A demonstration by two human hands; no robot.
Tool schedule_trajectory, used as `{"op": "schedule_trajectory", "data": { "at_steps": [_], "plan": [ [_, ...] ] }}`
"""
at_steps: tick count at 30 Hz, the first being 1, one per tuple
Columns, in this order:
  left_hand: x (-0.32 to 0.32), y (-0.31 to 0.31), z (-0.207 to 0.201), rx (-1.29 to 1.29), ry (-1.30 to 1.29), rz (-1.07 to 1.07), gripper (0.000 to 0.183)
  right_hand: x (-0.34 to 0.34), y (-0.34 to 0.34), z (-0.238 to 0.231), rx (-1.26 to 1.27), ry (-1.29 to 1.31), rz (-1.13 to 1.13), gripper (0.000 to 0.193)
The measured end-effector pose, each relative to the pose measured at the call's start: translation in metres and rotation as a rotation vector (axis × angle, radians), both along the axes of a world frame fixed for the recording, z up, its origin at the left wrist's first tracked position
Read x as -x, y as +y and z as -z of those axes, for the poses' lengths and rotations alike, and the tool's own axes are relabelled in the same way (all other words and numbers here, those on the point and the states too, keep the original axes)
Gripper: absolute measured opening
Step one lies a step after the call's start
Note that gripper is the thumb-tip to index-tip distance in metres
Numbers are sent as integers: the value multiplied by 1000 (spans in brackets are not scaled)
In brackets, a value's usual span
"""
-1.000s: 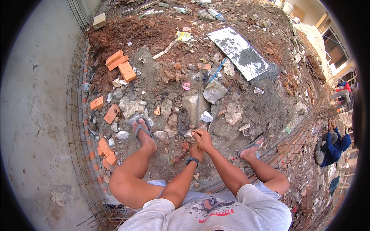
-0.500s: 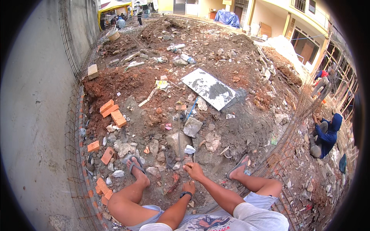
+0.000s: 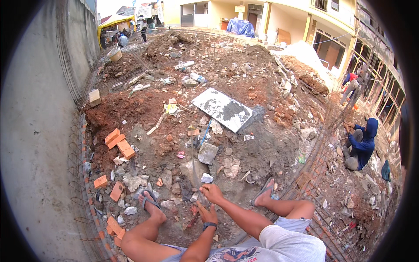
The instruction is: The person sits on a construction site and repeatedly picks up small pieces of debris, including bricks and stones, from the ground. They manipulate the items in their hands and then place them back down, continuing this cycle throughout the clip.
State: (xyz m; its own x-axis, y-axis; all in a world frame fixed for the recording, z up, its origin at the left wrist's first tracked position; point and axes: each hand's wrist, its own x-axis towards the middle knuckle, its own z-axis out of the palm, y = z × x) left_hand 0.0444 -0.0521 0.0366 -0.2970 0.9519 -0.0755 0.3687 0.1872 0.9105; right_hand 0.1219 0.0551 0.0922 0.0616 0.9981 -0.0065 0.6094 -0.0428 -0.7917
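Note:
My right hand (image 3: 211,193) is closed in a pinch in front of me. A thin string (image 3: 194,159) runs away over the rubble from about its fingertips, up to a small brick piece (image 3: 193,132); whether it is string or wire is hard to tell. Lower down and just left, my left hand (image 3: 207,214) has its fingers stretched out and apart, holding nothing I can see. Beyond my right hand lie a white stone (image 3: 207,178) and a larger grey concrete block (image 3: 207,153). A blue stick (image 3: 206,131) leans near that block.
A mortar-smeared white board (image 3: 222,109) lies ahead on the soil. Orange bricks (image 3: 126,149) are scattered at left, beside a steel rebar cage along the grey wall (image 3: 35,131). More rebar (image 3: 312,168) runs at right, where a person in a blue hood (image 3: 365,144) squats.
My left hand has opened its fingers and moved slightly left. My right hand stays pinched in nearly the same place. The view has shifted, moving the scene leftward and a little down.

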Motion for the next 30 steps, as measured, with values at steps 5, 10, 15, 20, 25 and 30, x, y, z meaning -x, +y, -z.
{"op": "schedule_trajectory", "data": {
  "at_steps": [5,10,15,20,25,30],
  "plan": [
    [7,-5,19,112,15,89,41,18,3,4,-33,16,-54,36],
    [7,-39,55,506,-21,168,26,28,14,-12,36,71,-74,32],
    [-3,-62,64,593,138,370,31,25,29,-7,72,5,-110,29],
    [-5,-63,62,493,137,444,34,29,44,-6,107,-45,-149,29],
    [-2,-63,67,529,149,417,44,42,50,-9,90,15,-118,28],
    [3,-63,59,503,102,568,45,10,56,3,80,-21,-65,31]
  ]
}}
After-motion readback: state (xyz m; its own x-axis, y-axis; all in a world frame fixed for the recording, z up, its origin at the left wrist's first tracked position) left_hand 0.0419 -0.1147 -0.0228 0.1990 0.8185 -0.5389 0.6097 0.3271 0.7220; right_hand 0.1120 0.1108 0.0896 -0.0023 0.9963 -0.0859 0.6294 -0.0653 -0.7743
